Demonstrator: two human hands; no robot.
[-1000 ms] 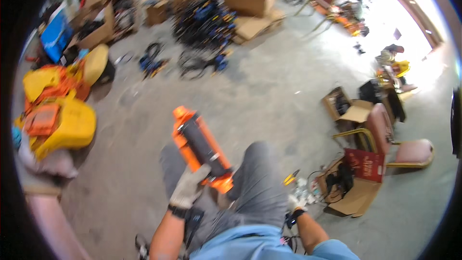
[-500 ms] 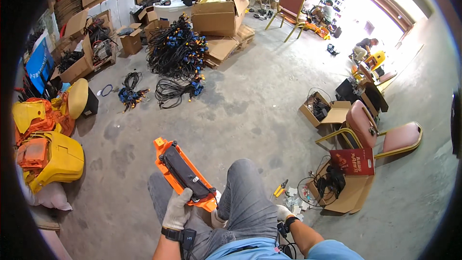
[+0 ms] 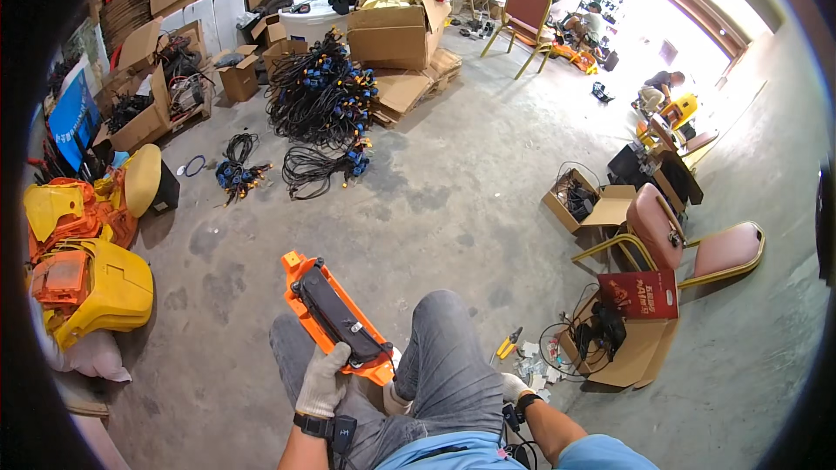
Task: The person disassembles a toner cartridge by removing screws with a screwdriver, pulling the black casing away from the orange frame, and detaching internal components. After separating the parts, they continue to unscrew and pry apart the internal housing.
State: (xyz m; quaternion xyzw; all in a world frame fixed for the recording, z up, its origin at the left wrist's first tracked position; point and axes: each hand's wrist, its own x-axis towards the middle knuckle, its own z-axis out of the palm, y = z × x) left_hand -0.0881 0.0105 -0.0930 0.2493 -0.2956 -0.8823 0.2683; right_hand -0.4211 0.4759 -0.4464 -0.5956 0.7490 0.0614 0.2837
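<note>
In a knitted glove, my left hand is closed on the lower end of an orange plastic housing. A long black part lies inside that housing, which tilts up and away to the left over my left thigh. My right hand, gloved too, is low beside my right thigh. My leg hides part of it, and its fingers do not show clearly. Yellow-handled pliers lie on the floor just ahead of it, next to scattered pale scraps.
An opened carton with black cables and a red box stands at the right, before pink chairs. Yellow and orange shells are piled at the left. A heap of black cables lies ahead. Two people work far off by the doorway.
</note>
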